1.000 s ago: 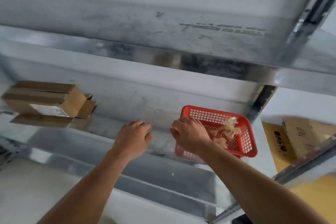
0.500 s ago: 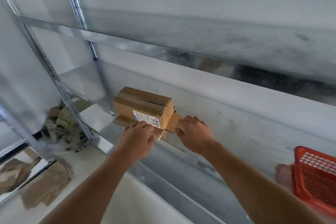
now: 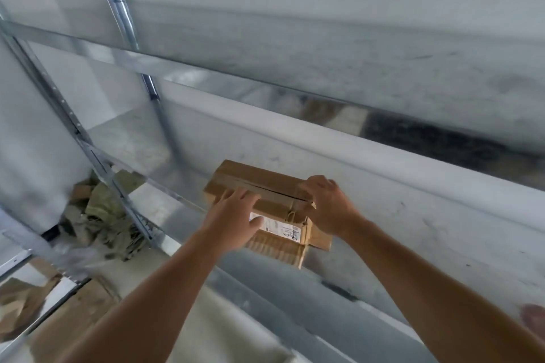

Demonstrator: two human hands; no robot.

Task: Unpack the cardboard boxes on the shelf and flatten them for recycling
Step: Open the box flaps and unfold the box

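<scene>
While box [image 3: 259, 186] sits on shelf [image 3: 413, 230] atop flat cardboard [image 3: 321, 240]: left hand [image 3: 233, 221] flat, fingers spread, pressing box front; right hand [image 3: 327, 206] curled over right end, gripping by top seam; advice: brace left, pull seam open evenly, keep box off shelf edge.
</scene>
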